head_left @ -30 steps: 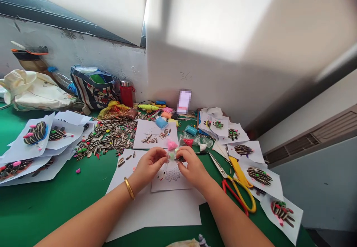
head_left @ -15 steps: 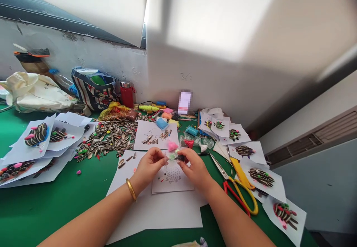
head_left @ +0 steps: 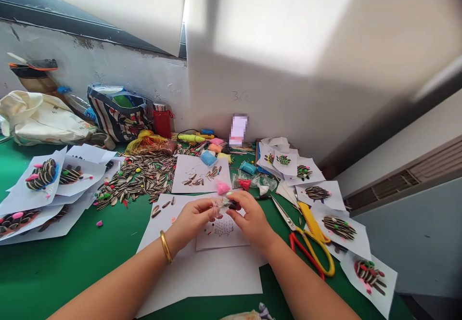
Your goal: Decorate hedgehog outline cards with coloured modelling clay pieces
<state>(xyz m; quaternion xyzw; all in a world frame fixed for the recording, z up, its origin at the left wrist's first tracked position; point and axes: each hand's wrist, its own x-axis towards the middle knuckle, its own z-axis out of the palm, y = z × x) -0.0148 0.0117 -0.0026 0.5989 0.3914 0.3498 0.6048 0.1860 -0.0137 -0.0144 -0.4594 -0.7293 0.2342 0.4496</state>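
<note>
My left hand [head_left: 191, 220] pinches one side of a small clear plastic bag [head_left: 220, 204]. The bag's other side is held between the fingertips of my right hand [head_left: 252, 220], where a dark lump [head_left: 232, 205] shows in or against the plastic. Just below the fingers lies a hedgehog drawing [head_left: 223, 228] on white paper, on top of larger white sheets [head_left: 202, 274]. A pink lump [head_left: 223, 187] sits just beyond the bag. Several sunflower seeds [head_left: 156, 211] rest on the paper left of my left hand.
Scissors [head_left: 306, 245] with red and yellow handles lie at right, near finished seed pictures [head_left: 339, 227]. More pictures [head_left: 46, 175] are piled at left. A seed heap [head_left: 144, 175], a red bottle [head_left: 162, 121] and bags [head_left: 121, 113] stand toward the wall.
My hands have drawn slightly closer together around the plastic bag. The pale green seen in it earlier now barely shows. The view has shifted a little.
</note>
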